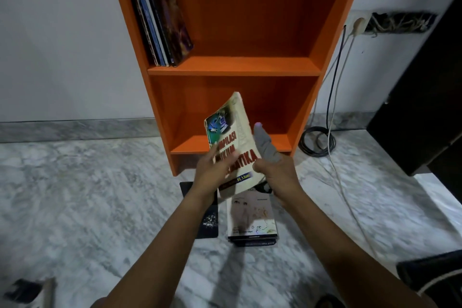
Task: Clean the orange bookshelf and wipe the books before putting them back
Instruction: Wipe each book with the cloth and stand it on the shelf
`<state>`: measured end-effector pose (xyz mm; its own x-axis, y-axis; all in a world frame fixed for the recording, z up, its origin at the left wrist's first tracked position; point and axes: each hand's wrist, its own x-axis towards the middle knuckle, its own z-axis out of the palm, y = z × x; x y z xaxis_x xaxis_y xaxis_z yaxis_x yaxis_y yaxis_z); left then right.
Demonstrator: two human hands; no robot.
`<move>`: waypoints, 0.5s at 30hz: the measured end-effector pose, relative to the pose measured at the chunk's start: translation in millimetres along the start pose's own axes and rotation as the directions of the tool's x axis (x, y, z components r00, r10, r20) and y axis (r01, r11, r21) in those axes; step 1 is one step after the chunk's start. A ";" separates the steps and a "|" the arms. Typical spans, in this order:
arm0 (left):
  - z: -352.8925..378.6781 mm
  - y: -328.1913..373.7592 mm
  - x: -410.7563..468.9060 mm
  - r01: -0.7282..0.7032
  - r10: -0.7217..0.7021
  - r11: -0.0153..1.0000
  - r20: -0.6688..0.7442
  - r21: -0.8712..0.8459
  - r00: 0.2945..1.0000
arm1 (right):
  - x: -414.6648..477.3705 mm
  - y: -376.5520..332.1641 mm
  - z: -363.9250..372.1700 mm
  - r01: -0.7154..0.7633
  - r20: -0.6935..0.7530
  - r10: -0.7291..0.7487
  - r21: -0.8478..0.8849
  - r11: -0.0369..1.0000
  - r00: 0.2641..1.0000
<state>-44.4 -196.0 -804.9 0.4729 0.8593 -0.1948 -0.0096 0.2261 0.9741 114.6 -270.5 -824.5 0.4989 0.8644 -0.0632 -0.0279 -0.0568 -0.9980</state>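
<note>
The orange bookshelf [235, 65] stands against the white wall. Several dark books [160, 20] lean at the left of its upper shelf; the bottom shelf is bare. In front of it I hold a cream book [233, 130] with red lettering, tilted upright. My left hand [215, 165] lies across its cover. My right hand [277, 170] grips the book's right edge together with a grey cloth [265, 144] that sticks up behind it. On the floor below lie a small stack of books [251, 220] and a black book [208, 222].
Marble floor [100, 195] all around. A wall socket [357, 24] at the right feeds black and white cables [330, 117] that coil beside the shelf. A dark cabinet [425, 107] stands at the right. Dark items lie at the bottom corners.
</note>
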 end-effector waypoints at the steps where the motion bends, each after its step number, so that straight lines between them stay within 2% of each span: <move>1: 5.7 6.0 -0.8 0.026 -0.023 0.992 0.027 -0.127 0.999 | -6.4 -0.2 6.9 0.067 0.030 -0.066 -0.032 0.997 0.997; 3: 5.6 10.3 -1.1 0.045 -0.044 0.932 0.012 -0.360 0.999 | -20.3 1.1 21.9 0.180 0.103 -0.169 -0.114 0.977 0.980; 6: -4.7 6.0 -3.3 -0.023 -0.026 0.793 -0.072 -0.609 0.997 | -38.8 4.7 43.5 0.248 0.249 -0.209 -0.137 0.959 0.946; 9: -12.4 7.8 -6.1 -0.057 0.044 0.758 -0.037 -0.650 0.998 | -47.5 7.9 57.5 0.338 0.369 -0.266 -0.147 0.929 0.891; 12: -11.7 4.5 -11.7 -0.027 0.087 0.730 0.053 -0.683 0.995 | -38.7 0.8 56.6 0.416 0.301 -0.320 -0.354 0.838 0.899; 15: -5.4 -4.4 -18.4 -0.012 0.127 0.719 0.114 -0.695 0.985 | -20.8 -18.1 54.4 0.436 0.215 -0.379 -0.432 0.790 0.900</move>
<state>-57.8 -210.3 -806.2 0.5649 0.8233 -0.0552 -0.6254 0.4709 0.6222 57.6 -260.3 -805.3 0.2731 0.9071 0.3203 0.5694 0.1160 -0.8138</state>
